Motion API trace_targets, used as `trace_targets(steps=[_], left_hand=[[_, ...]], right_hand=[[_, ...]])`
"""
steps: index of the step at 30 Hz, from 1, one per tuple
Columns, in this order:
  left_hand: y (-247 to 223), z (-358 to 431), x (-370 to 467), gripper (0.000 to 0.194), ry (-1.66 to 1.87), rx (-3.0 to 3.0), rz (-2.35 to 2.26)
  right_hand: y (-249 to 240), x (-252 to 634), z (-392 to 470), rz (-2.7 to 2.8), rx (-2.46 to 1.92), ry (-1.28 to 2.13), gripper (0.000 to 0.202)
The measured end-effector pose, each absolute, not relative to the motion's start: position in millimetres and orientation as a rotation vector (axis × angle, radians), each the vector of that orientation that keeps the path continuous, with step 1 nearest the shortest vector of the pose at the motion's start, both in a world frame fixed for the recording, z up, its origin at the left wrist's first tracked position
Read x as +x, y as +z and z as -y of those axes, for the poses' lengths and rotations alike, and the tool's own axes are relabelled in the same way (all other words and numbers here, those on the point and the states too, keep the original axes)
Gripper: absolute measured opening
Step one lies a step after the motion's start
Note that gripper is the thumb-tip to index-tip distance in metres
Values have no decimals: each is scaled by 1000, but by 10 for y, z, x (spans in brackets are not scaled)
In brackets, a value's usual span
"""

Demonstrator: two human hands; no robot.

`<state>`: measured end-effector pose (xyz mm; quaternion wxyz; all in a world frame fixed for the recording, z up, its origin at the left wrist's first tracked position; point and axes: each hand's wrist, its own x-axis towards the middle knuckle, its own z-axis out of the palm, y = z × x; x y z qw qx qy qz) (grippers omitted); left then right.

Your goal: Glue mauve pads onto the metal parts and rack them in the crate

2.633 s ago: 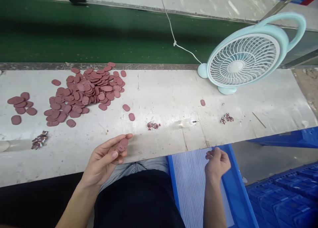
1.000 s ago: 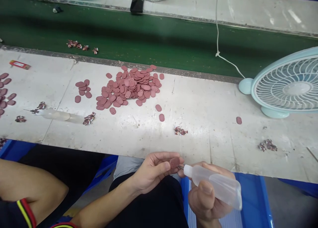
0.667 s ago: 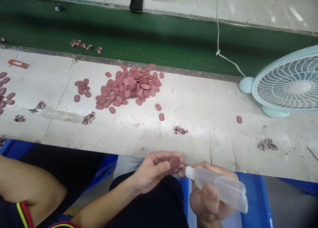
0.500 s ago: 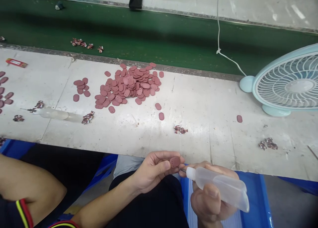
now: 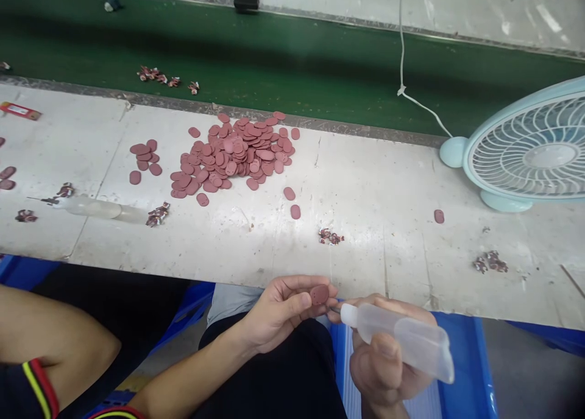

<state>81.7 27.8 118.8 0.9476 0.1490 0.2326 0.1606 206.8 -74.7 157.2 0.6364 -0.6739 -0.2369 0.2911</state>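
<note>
Between thumb and fingers, my left hand (image 5: 283, 312) pinches a dark red oval disc (image 5: 319, 295) just off the table's near edge. My right hand (image 5: 388, 358) is wrapped round a translucent squeeze bottle (image 5: 406, 337), whose white cap and thin dark tip point left, close under the disc. Whether the tip touches the disc is too small to tell. On the white table (image 5: 356, 181) lies a large heap of similar oval discs (image 5: 237, 154), with a smaller group (image 5: 145, 157) to its left. Two loose discs (image 5: 289, 193) lie right of the heap.
A light blue fan (image 5: 543, 154) stands at the right, its white cord crossing the green belt (image 5: 292, 59). Another bottle (image 5: 98, 207) lies at the left. Small brown-and-white clusters (image 5: 330, 237) dot the table. A neighbour's bare arm (image 5: 55, 334) is at the lower left.
The view has shifted slightly. On the green belt, the small clusters have moved a little to the right. Both hands keep nearly the same pose, with the disc and bottle still held.
</note>
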Motion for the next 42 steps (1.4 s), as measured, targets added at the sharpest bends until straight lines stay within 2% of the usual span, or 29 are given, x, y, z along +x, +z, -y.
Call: trace_targets(steps=[2, 4, 9, 12, 13, 15, 20, 22, 24, 29, 32, 34, 37, 40, 42], left_hand=[[1191, -284, 810, 28, 330, 305, -461], [1202, -292, 802, 28, 336, 307, -456], [1190, -324, 775, 25, 379, 284, -499], [1141, -356, 739, 22, 407, 259, -546], [1124, -368, 723, 21, 418, 253, -563], [1097, -394, 691, 21, 435, 242, -593], [1084, -441, 658, 24, 456, 237, -646], [1092, -446, 665, 24, 454, 244, -657], [1101, -444, 671, 24, 449, 250, -661], [1111, -442, 662, 23, 439, 253, -661], [1113, -454, 667, 22, 432, 254, -673], [1113, -458, 682, 23, 421, 267, -682], [1120, -445, 709, 25, 413, 317, -691], [1138, -418, 728, 26, 424, 395, -698], [1154, -400, 737, 26, 429, 454, -701]], right_hand=[[1641, 2152, 634, 369, -1362, 605, 22], [1622, 2354, 539, 161, -1124, 818, 25], [1143, 3052, 466, -311, -305, 1255, 32], [957, 3197, 503, -320, -106, 1336, 34], [960, 3169, 519, -274, -168, 1308, 37], [1038, 3031, 535, -93, -567, 1185, 40], [1225, 2672, 336, 461, -1744, 783, 26], [1206, 2648, 185, 734, -2143, 610, 33], [1170, 2674, 68, 950, -2366, 492, 37], [1170, 2754, 106, 1177, -2419, 429, 21], [1192, 2789, 227, 1100, -2394, 509, 16], [1200, 2804, 293, 925, -2339, 594, 24], [1253, 2764, 392, 703, -2155, 743, 35], [1380, 2615, 513, 689, -1848, 932, 20], [1480, 2485, 586, 705, -1674, 1056, 17]])
